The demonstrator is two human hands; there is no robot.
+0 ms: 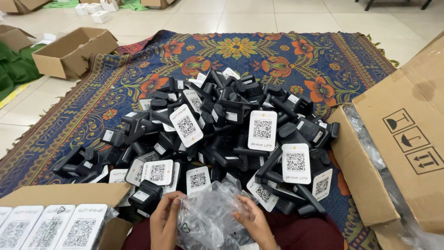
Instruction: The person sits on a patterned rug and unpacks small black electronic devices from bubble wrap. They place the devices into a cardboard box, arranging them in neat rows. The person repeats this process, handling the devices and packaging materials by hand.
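Item: a crumpled clear plastic bag (208,215), held low in front of the seated person, just short of the heap. The left hand (165,220) gripped its left edge, fingers (175,200) curled closed on the film; the right hand (249,221) clasped the right side, fingers likewise closed on the plastic. Something dark showed through the bag, too blurred by the wrinkles to identify. Beyond the hands: a large pile of black plastic stands (217,134), many bearing white cards with square printed codes, tumbled together at all angles on a blue patterned rug (296,60) with orange flowers. To the left, touching the pile's near edge: an open cardboard box (55,194) holding a row of the same white-faced cards in plastic. To the right: a large cardboard carton (407,148), flap raised, lined with clear plastic. Far left on the tiled floor (240,18): another open cardboard box (74,51), beside green cloth (16,69). Small white boxes (97,11) lay further back.
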